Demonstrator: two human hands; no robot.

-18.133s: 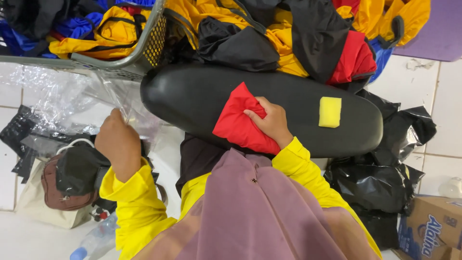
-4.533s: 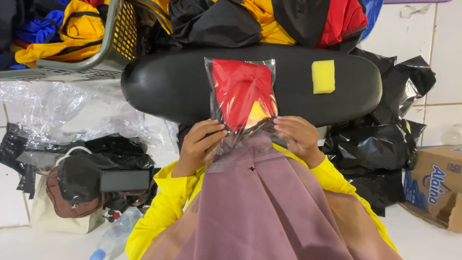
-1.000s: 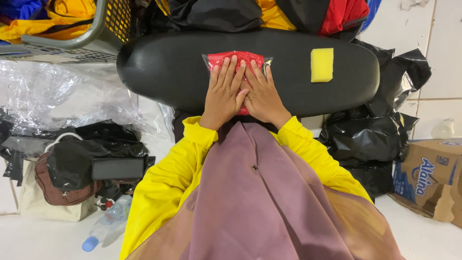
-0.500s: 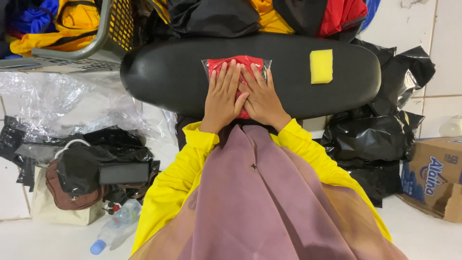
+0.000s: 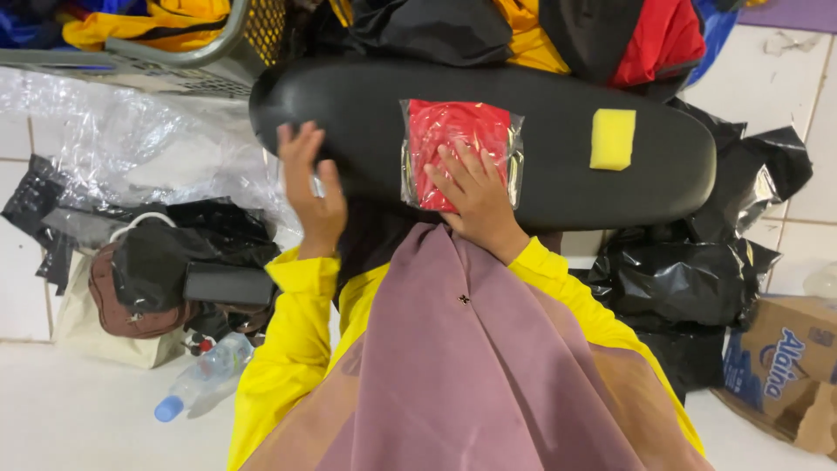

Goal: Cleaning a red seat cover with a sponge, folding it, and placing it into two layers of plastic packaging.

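Right hand [image 5: 475, 196] on clear-bagged red packet [image 5: 458, 148]; left hand [image 5: 312, 187] raised

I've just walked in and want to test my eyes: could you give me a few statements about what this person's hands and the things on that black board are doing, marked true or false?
1. The right hand lies flat on the red garment in a clear bag. True.
2. The left hand also presses on that bag. False: it is lifted, off to the left of it.
3. A yellow sponge sits on the black padded board, to the right of the bag. True.
4. The sponge touches the bag. False: bare board shows between them.
5. The plastic bottle stands on the board. False: it lies on the floor.
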